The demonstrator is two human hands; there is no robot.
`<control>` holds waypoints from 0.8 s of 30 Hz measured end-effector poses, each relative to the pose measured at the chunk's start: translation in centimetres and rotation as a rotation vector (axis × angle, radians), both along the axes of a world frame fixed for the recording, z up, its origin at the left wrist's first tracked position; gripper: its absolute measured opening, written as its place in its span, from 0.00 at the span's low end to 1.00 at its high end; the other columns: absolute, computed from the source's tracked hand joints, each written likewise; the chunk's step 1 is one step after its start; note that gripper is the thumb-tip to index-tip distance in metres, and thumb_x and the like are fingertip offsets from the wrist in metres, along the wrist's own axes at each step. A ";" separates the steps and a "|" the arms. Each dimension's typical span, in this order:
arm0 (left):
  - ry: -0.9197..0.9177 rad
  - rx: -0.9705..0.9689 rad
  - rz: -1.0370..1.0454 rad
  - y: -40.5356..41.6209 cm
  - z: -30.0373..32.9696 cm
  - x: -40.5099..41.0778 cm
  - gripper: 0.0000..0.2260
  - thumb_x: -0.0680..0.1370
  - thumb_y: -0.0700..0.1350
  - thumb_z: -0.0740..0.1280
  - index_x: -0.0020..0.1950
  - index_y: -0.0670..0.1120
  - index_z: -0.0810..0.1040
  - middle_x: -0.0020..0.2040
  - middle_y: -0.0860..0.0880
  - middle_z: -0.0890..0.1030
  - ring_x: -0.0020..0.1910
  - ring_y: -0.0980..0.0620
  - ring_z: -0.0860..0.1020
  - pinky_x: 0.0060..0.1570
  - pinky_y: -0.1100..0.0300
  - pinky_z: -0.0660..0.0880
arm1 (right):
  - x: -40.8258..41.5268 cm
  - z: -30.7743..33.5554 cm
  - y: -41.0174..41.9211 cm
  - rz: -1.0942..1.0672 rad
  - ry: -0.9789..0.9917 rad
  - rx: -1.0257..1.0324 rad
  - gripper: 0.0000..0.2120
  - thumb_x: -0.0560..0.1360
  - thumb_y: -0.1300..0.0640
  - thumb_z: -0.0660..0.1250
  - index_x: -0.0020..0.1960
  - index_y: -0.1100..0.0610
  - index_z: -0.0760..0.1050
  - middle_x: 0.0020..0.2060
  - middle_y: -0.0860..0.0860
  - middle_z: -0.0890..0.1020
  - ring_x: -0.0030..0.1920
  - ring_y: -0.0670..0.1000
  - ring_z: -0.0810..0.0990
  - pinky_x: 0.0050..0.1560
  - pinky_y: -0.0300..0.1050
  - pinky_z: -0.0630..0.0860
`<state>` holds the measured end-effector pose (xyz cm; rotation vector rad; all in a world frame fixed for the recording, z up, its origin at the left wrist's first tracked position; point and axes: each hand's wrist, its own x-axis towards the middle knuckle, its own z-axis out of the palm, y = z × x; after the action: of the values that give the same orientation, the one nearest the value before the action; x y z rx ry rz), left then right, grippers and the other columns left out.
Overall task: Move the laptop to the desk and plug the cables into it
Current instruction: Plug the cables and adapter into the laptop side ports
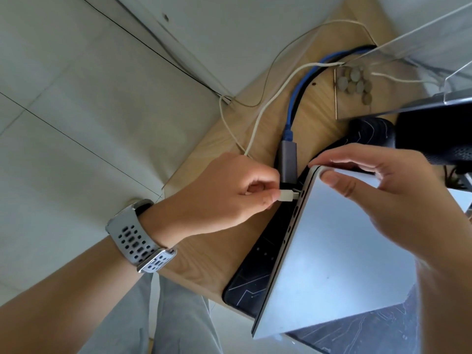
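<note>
A light wooden desk [204, 254] stands over a floor of pale grey tiles [76, 85] with thin dark joints, and a white wall panel runs along the top. On the desk lies a black desk mat with thin white circuit lines [258, 267], and the closed silver laptop [332, 251] rests on this mat, its left edge with a row of ports facing the left hand.

The left hand [229, 198], with a grey perforated watch strap [139, 237] on the wrist, pinches the white cable plug [287, 194] between thumb and curled fingers; the plug tip is at a port near the laptop's far corner. The right hand [378, 190] holds that far corner, thumb on the lid and fingers curled over the back edge.

Just behind the plug lies a grey metal adapter [287, 159] joined to a blue network cable [306, 83]. The white cable [270, 103] curves back across the desk. Further back lie some coins [355, 81] beside a clear acrylic stand [434, 29].
</note>
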<state>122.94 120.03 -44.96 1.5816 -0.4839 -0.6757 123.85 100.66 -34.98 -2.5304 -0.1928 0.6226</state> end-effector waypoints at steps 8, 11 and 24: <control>0.038 -0.054 0.005 0.0 0.3 0.1 0.12 0.77 0.43 0.63 0.35 0.41 0.77 0.23 0.52 0.67 0.23 0.56 0.64 0.26 0.69 0.59 | -0.1 0.2 0.2 -0.012 0.008 0.005 0.07 0.71 0.47 0.64 0.48 0.41 0.77 0.41 0.29 0.80 0.49 0.25 0.74 0.48 0.18 0.64; 0.009 -0.023 0.006 0.0 0.4 0.4 0.12 0.77 0.42 0.63 0.35 0.41 0.77 0.23 0.53 0.67 0.22 0.56 0.65 0.26 0.70 0.59 | -0.1 0.4 0.4 -0.012 0.005 0.004 0.07 0.70 0.46 0.63 0.47 0.42 0.77 0.43 0.30 0.78 0.48 0.24 0.74 0.47 0.17 0.64; -0.045 0.074 -0.046 0.2 1.1 1.0 0.12 0.76 0.45 0.63 0.34 0.44 0.78 0.21 0.54 0.67 0.22 0.57 0.66 0.26 0.68 0.59 | 0.0 0.4 0.2 -0.021 0.022 0.025 0.07 0.73 0.52 0.68 0.46 0.40 0.77 0.43 0.24 0.78 0.48 0.28 0.77 0.48 0.20 0.67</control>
<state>123.96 120.26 -43.84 1.6628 -0.5351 -0.7011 123.88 100.85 -34.60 -2.4970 -0.1643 0.6359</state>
